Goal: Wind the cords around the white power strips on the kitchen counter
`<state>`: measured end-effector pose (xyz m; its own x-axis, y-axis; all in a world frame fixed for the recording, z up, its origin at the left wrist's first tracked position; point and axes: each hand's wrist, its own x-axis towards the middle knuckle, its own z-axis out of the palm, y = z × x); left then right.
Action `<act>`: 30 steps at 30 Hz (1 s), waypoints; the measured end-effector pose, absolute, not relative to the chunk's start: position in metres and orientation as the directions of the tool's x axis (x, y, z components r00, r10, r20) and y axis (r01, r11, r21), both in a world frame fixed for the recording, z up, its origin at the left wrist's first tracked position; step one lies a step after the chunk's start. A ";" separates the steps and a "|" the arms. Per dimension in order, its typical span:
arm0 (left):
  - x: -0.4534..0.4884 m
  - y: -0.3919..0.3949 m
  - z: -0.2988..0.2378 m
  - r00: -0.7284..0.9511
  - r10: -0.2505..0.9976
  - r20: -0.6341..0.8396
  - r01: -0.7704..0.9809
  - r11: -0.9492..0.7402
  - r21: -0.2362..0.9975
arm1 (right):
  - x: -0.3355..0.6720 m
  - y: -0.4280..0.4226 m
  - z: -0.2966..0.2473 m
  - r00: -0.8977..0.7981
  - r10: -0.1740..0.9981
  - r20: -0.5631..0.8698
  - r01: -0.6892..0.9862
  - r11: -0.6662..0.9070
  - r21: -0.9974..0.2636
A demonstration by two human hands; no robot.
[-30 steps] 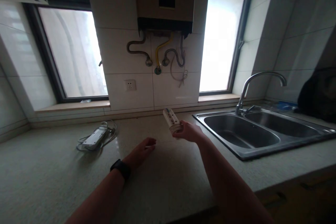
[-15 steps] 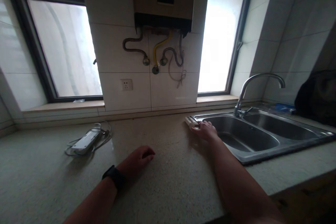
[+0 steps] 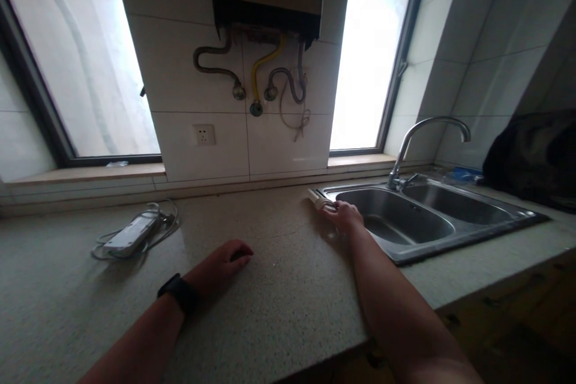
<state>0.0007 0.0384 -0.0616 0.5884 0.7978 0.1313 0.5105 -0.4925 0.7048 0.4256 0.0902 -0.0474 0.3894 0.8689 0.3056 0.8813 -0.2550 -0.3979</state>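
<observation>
My right hand [image 3: 347,216] reaches to the left rim of the sink, its fingers closed around a slim white object with a looped cord [image 3: 319,199]. That object lies partly under my fingers, so its kind cannot be made out fully. My left hand [image 3: 225,264], with a dark watch [image 3: 177,293] on the wrist, rests on the speckled countertop [image 3: 279,294]. Its fingers curl loosely, with a gap to the thumb and nothing between them. Farther left lies a white power strip [image 3: 132,233] with its grey cable looped around it.
A steel double-bowl sink [image 3: 450,229] with a curved faucet [image 3: 402,150] stands on the right. Behind it at the far right is a dark bag-like bundle [image 3: 531,156]. A water heater [image 3: 267,12] with pipes hangs on the tiled wall, above a socket [image 3: 204,135].
The whole view has shifted, so things appear farther left and slightly higher. Both hands keep about the same places on the counter, and my right hand stays on the white object.
</observation>
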 end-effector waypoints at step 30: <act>0.002 0.037 -0.055 0.601 0.790 0.121 0.535 -0.510 0.674 | 0.433 0.109 -0.046 0.474 0.863 0.176 0.774 -0.313 -0.550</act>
<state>0.0016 0.0365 -0.0555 0.6006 0.7903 0.1215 0.5346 -0.5099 0.6740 0.4330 0.1087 -0.0458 0.4736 0.8630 0.1762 0.7745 -0.3127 -0.5499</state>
